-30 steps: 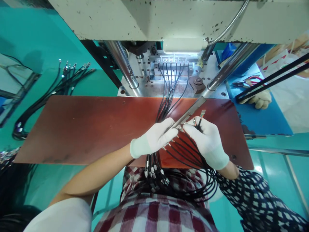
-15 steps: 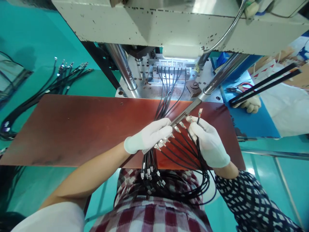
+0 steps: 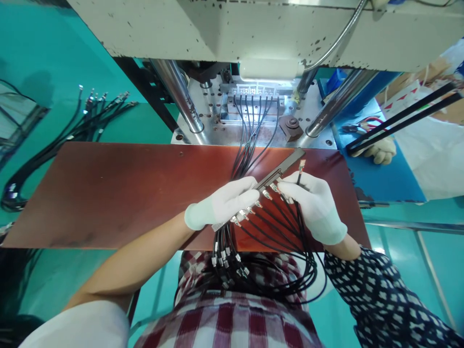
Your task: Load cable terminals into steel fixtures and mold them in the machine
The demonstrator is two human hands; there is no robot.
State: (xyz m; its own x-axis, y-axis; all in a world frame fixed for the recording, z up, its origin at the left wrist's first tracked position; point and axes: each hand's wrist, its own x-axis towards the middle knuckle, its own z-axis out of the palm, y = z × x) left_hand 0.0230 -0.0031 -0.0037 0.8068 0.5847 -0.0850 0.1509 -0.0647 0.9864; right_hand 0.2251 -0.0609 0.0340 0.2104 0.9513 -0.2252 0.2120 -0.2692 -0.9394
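Note:
My gloved left hand (image 3: 235, 197) is closed around a long flat metal bar (image 3: 284, 166), which slants up to the right over the brown board. Along the bar's lower edge sit several metal connectors (image 3: 267, 194), each on a black cable (image 3: 279, 220). My gloved right hand (image 3: 311, 200) pinches a cable connector at the bar's edge, mostly hidden by the fingers. Another cable end (image 3: 302, 165), with a metal tip, sticks up above that hand. The cables loop down across my lap, where their other connectors (image 3: 226, 258) hang in a bunch.
Ahead stands a press with steel posts (image 3: 177, 96) and a lit fixture (image 3: 253, 104) holding several cables. The brown board (image 3: 119, 193) spans the front. More cables (image 3: 68, 130) lie at left. On a blue surface (image 3: 402, 183) at right are a glove (image 3: 382, 152) and black bars (image 3: 406, 116).
My right hand has brought the pinched connector left and down against the bar's edge. The left hand keeps its hold on the bar. The view has shifted slightly.

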